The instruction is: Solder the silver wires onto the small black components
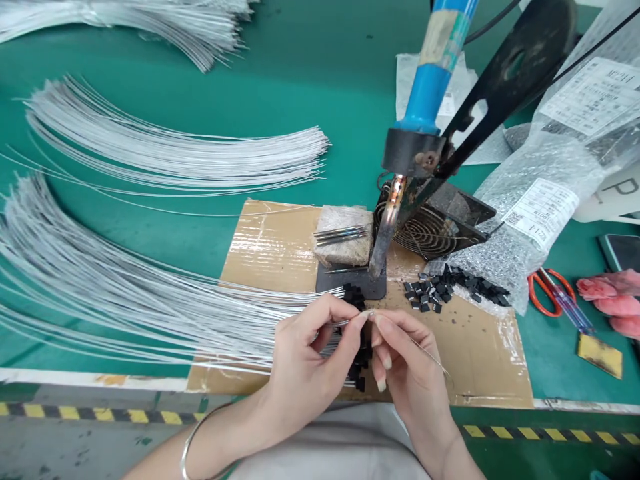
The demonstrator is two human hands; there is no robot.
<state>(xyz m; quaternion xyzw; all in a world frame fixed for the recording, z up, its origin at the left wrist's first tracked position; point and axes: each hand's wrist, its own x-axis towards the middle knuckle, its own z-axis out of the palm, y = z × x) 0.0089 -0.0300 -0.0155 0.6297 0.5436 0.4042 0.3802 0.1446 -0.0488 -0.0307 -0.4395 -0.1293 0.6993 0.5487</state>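
Observation:
In the middle foreground, my left hand (317, 360) pinches a thin wire between thumb and forefinger. My right hand (413, 360) meets it fingertip to fingertip, its thumb and forefinger closed on a fine strand (434, 358) that trails out to the right. What lies exactly between the fingertips is too small to make out. Beneath my hands is a bundle of grey-white wires (165, 287), many tipped with black connectors (361, 380). Just above, a soldering iron (395, 200) with a blue handle hangs tip-down from a black metal stand (505, 73).
Cardboard (270, 247) covers the bench front. On it are a sponge block (345, 250) bearing thin metal rods, a small fan (430, 220) and loose black connectors (450, 287). Another wire bundle (185, 147) lies behind. Rightward are plastic bags (540, 173), orange-handled scissors (545, 300) and pink cloth (613, 300).

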